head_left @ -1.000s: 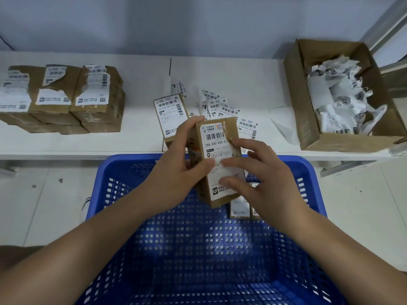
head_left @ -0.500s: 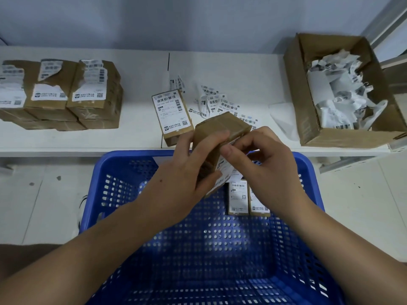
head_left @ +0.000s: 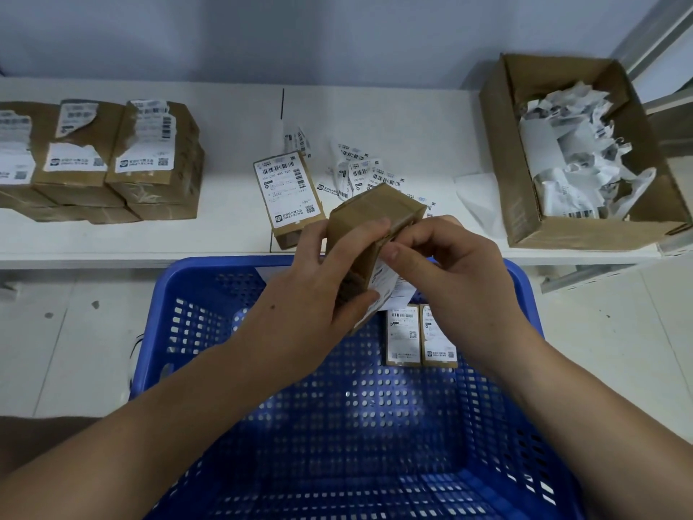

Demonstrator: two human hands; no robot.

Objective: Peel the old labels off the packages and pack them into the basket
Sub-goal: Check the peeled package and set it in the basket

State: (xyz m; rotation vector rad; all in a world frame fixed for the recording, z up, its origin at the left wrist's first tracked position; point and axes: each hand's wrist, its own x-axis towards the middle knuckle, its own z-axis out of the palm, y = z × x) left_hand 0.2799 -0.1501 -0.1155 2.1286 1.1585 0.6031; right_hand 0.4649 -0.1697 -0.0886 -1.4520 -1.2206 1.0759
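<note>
I have the brown package (head_left: 371, 234) held up over the far edge of the blue basket (head_left: 195, 294), tilted so its plain cardboard back faces me and its labelled face turns down and right. My left hand (head_left: 318, 290) wraps it from the left, fingers curled over the top edge and thumb pressed against the lower corner. My right hand (head_left: 457, 279) has its fingers curled in at the package's right edge, thumb and forefinger pinching at the white label (head_left: 390, 285), whose lower part hangs free of the cardboard. Both forearms reach in from the near corners, crossing above the basket.

Two small packages (head_left: 420, 335) lie side by side on the basket floor at the far right, each with a barcode label facing up.

On the white shelf (head_left: 232, 118) just beyond, another package (head_left: 287, 198) lies flat; its label reads "350 050 V05 220" under a barcode. Loose peeled labels (head_left: 360, 170) are scattered to its right. Far left stands a stack of packages (head_left: 112, 163) with torn labels. Far right, an open cardboard box (head_left: 555, 227) holds crumpled label scraps (head_left: 577, 159).
</note>
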